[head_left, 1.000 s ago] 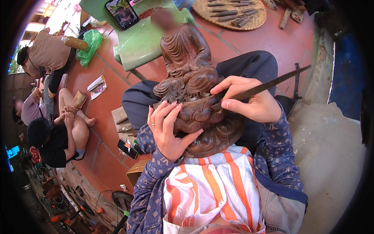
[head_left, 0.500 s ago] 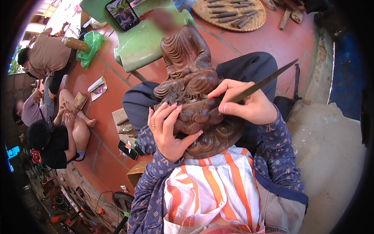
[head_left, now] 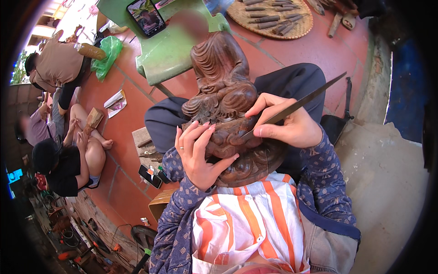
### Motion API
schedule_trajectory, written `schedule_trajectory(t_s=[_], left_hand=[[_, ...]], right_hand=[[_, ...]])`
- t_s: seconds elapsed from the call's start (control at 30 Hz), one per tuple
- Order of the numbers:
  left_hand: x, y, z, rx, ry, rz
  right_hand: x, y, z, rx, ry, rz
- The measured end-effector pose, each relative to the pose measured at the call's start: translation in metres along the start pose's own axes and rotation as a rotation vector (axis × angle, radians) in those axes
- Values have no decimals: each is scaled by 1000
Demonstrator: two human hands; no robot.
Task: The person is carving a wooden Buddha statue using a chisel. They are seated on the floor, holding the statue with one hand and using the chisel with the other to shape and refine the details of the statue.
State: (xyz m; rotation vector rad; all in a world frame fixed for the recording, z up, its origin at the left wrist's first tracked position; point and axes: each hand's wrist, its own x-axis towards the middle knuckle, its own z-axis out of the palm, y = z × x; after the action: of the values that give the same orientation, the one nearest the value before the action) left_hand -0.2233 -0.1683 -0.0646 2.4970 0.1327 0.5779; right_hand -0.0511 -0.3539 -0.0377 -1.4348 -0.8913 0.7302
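Note:
A dark brown carved wooden statue (head_left: 223,93) of a seated, robed figure stands between my bent legs, its head blurred. My left hand (head_left: 198,155) rests on the carved base, fingers spread over one side and thumb pressed against the near part, bracing it. In my right hand (head_left: 289,123) is a long, flat, dark metal file (head_left: 315,95), pinched between thumb and fingers. Its narrow near end touches the base, while the far end points up to the right. My right index fingertip lies against the statue beside the file.
Behind the statue is a green plastic chair (head_left: 166,59) holding a phone (head_left: 146,17). A round woven tray (head_left: 237,18) carries several carving tools. At left, people sit on the red tiles, one holding a wooden block (head_left: 94,118). Another phone (head_left: 150,176) lies near my left elbow.
The file has slid slightly down and left through the base area, and more of its near end shows below my right fingers. My left hand keeps its place on the statue.

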Motion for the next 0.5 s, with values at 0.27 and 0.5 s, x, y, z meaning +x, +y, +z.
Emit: schedule_trajectory(t_s=[0.27, 0.5], left_hand=[[0, 0, 1, 6, 11, 1], [1, 1, 0, 11, 13, 0]], right_hand=[[2, 0, 0, 6, -21, -8], [1, -3, 0, -12, -36, 16]])
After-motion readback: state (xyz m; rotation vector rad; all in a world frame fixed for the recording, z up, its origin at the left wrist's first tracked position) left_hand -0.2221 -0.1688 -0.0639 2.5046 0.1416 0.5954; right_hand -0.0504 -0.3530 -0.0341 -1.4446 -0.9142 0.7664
